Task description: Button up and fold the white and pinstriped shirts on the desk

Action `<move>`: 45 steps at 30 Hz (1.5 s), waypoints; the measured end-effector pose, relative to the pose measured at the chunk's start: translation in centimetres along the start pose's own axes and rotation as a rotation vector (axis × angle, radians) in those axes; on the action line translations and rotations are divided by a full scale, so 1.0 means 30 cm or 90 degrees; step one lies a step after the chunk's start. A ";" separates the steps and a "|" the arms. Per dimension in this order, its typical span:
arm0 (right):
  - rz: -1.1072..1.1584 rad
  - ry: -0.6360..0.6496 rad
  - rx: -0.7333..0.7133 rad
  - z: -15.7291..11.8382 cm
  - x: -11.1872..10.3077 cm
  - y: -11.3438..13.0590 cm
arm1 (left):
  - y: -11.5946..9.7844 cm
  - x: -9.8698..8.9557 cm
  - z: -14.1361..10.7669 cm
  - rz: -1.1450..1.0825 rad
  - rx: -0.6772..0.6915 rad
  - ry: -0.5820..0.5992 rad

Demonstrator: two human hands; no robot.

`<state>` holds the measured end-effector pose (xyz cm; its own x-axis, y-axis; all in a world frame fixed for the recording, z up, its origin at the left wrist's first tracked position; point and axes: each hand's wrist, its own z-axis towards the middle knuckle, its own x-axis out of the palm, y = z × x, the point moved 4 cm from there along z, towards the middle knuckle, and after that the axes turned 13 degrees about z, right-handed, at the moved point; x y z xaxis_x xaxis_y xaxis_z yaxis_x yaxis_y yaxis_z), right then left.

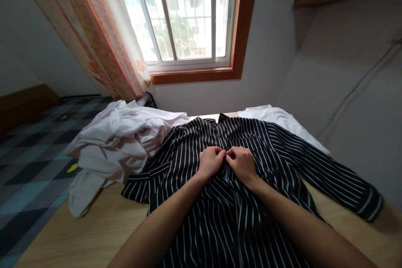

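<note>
A black shirt with white stripes (191, 155) lies spread front up, its collar toward the window and one sleeve stretched out to the right. On the middle of its front, my left hand (212, 160) is closed, fingertips pinching the fabric at the front opening. My right hand (241, 161) is closed in the same way just beside it, and the fingertips of both hands nearly touch. The fabric between them is small, and any button there is too small to make out. The other sleeve is bent down at the left side of the shirt.
Crumpled white cloth (125, 134) lies left of the shirt, and a folded white one (282, 123) at the back right. Under them is a wooden table (103, 226). A checked bed (28, 159) adjoins at left; a curtain (103, 29) hangs by the window (194, 16).
</note>
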<state>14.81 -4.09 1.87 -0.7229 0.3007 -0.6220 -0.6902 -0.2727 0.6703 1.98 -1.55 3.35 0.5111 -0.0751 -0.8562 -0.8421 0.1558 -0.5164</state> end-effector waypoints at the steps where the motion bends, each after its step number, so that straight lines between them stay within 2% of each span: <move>1: -0.006 0.004 -0.010 -0.002 0.002 0.003 | 0.001 0.000 0.000 0.004 -0.002 -0.004; 5: 0.021 0.010 -0.002 -0.003 0.003 0.001 | 0.004 0.004 0.002 0.022 -0.003 -0.012; 11: 0.225 0.005 0.093 0.014 0.003 -0.051 | 0.010 0.015 0.008 0.036 0.005 -0.030; 16: 0.173 -0.001 0.109 0.026 0.015 -0.086 | 0.002 0.010 0.000 0.132 0.067 -0.044; 21: 0.103 0.025 0.108 0.008 0.033 -0.077 | -0.012 0.015 -0.025 0.278 0.153 -0.072; 23: 0.121 0.024 0.102 0.016 0.018 -0.077 | -0.006 0.002 -0.025 0.271 0.152 -0.073; 25: 0.159 0.009 0.102 0.053 -0.024 -0.091 | 0.013 -0.041 -0.009 0.240 0.126 -0.095; 27: 0.171 -0.030 0.100 0.122 -0.094 -0.121 | 0.046 -0.117 0.027 0.215 0.089 -0.146; 30: 0.097 -0.105 0.084 0.262 -0.208 -0.185 | 0.115 -0.247 0.118 0.209 0.034 -0.231; 33: -0.020 -0.103 0.068 0.390 -0.254 -0.253 | 0.187 -0.319 0.231 0.216 0.009 -0.242; 35: -0.088 -0.054 0.076 0.447 -0.239 -0.293 | 0.220 -0.319 0.301 0.243 0.013 -0.202; 40: -0.179 0.124 0.121 0.517 -0.158 -0.344 | 0.245 -0.255 0.416 0.356 0.009 -0.060; 42: -0.193 0.149 0.117 0.541 -0.153 -0.337 | 0.241 -0.246 0.446 0.377 -0.017 -0.021; 45: -0.217 0.117 0.113 0.570 -0.178 -0.306 | 0.221 -0.260 0.479 0.391 -0.044 -0.012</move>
<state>25.56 12.44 5.96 -0.4588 0.1744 -0.8713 -0.8863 -0.0200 0.4627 -5.11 14.22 6.85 -0.0674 0.0257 -0.9974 -0.9924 0.1010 0.0697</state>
